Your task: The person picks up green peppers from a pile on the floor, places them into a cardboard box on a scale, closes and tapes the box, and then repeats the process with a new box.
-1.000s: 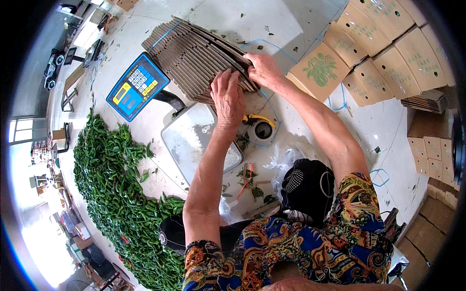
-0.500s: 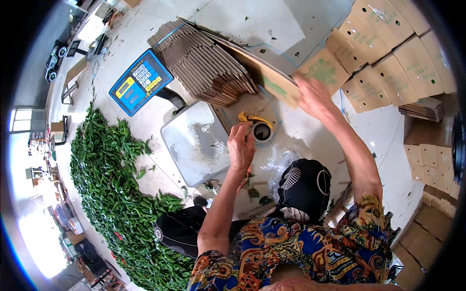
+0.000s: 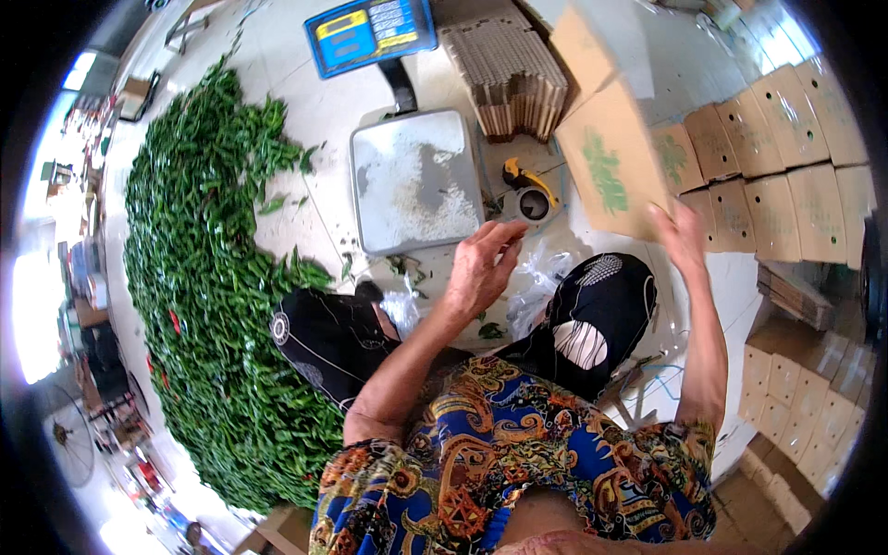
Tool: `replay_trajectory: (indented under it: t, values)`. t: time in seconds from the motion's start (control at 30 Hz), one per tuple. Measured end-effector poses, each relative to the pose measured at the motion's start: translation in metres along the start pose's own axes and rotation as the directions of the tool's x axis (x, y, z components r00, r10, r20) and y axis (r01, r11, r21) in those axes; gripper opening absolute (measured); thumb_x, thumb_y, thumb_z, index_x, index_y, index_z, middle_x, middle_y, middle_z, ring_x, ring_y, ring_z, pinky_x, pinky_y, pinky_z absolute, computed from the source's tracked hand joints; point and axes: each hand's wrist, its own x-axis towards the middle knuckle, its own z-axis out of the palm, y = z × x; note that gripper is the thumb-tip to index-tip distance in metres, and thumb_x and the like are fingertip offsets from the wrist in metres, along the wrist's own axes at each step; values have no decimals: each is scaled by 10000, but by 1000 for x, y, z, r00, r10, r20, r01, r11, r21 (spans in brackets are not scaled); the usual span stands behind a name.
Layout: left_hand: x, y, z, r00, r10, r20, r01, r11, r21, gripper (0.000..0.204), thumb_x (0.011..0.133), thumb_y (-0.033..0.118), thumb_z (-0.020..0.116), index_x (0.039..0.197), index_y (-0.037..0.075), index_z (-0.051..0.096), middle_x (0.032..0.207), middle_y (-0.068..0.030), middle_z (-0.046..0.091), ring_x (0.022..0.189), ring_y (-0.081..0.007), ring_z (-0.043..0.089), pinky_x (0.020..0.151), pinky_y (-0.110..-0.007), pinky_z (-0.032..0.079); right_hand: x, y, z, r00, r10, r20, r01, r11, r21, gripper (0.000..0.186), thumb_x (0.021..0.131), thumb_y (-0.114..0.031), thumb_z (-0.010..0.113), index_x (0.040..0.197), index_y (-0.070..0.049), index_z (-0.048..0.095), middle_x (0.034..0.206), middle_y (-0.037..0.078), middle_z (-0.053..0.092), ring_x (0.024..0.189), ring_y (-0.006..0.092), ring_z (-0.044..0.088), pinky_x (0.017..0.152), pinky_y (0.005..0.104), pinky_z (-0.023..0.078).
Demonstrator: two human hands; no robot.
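My right hand (image 3: 680, 236) grips the lower right corner of a flat, folded cardboard carton (image 3: 638, 199) with a green print. The carton stands tilted, raised at the right of a bundle of folded cartons (image 3: 513, 79). My left hand (image 3: 483, 266) hovers between my knees, its fingers loosely bent and apart from the thumb, nothing visible in it. Just beyond it lies a yellow tape dispenser (image 3: 541, 185) with its roll of tape. Left of the dispenser is the grey metal platform of a scale (image 3: 398, 185); its blue display (image 3: 370, 37) stands behind.
A large heap of green peppers (image 3: 222, 324) spreads over the floor at left. Crumpled clear plastic (image 3: 546, 273) lies between my knees. Stacked cartons (image 3: 777, 194) line the right side, with more cartons (image 3: 786, 398) nearer me.
My right hand has pulled the carton nearer and rightward, away from the bundle. My left hand has dropped back a little from the tape dispenser. The view has turned.
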Motion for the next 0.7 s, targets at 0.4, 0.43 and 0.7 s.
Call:
replay_trajectory:
  t: [0.4, 0.43, 0.7]
  values:
    - [-60, 59, -137, 987, 51, -150, -69, 991, -118, 274, 961, 39, 610, 1231, 6, 645, 1103, -125, 713, 1002, -195, 691, 853, -302, 564, -69, -225, -26, 986, -166, 3, 166, 986, 9, 334, 919, -216, 665, 1110, 59, 674, 965, 189, 728, 821, 194, 682, 744, 360, 535]
    - [-57, 61, -159, 984, 16, -177, -37, 993, -115, 287, 982, 78, 586, 1257, 11, 632, 1121, -126, 710, 1010, -192, 688, 864, -307, 557, -63, -235, -8, 990, -125, 72, 128, 991, -34, 326, 914, -209, 657, 1101, 58, 675, 916, 208, 720, 787, 225, 693, 718, 375, 541]
    - [12, 8, -263, 913, -173, -370, 122, 980, -157, 550, 970, 418, 609, 1337, 11, 576, 1218, -151, 659, 1104, -212, 630, 879, -342, 527, -15, -242, 121, 887, -240, 394, 341, 917, -209, 329, 893, -230, 584, 954, 93, 606, 775, 320, 629, 802, 496, 640, 757, 544, 505]
